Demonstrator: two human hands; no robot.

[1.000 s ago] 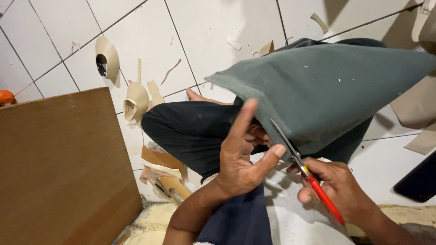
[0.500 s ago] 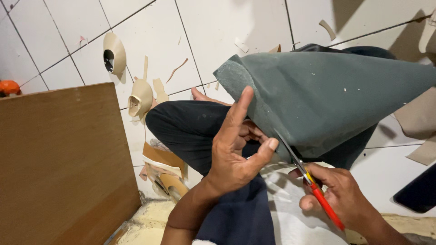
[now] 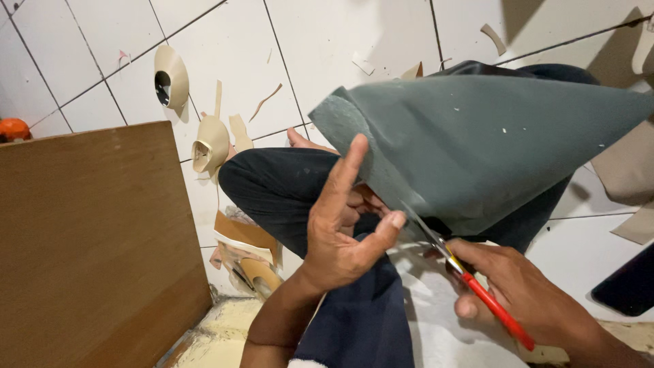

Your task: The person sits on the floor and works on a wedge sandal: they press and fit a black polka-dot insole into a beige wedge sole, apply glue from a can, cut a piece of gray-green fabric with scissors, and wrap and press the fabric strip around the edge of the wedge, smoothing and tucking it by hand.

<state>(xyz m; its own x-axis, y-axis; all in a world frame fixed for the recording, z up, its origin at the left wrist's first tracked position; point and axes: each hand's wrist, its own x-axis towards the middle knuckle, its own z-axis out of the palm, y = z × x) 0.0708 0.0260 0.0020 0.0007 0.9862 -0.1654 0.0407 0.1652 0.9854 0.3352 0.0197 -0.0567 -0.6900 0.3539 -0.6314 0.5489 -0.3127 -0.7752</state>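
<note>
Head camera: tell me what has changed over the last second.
Little has changed. The left hand has shifted slightly along the edge of the grey-green sheet, index finger up, thumb pressing at the cut line. The right hand keeps hold of the red-handled scissors, blades at the sheet's lower edge. The view has drifted a little. The wooden board and the tape rolls on the tiled floor stayed put.

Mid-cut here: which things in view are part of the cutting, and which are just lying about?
In use: grey-green sheet, red-handled scissors, left hand, right hand.
Lying about: tape rolls, beige scraps, wooden board, dark phone.
</note>
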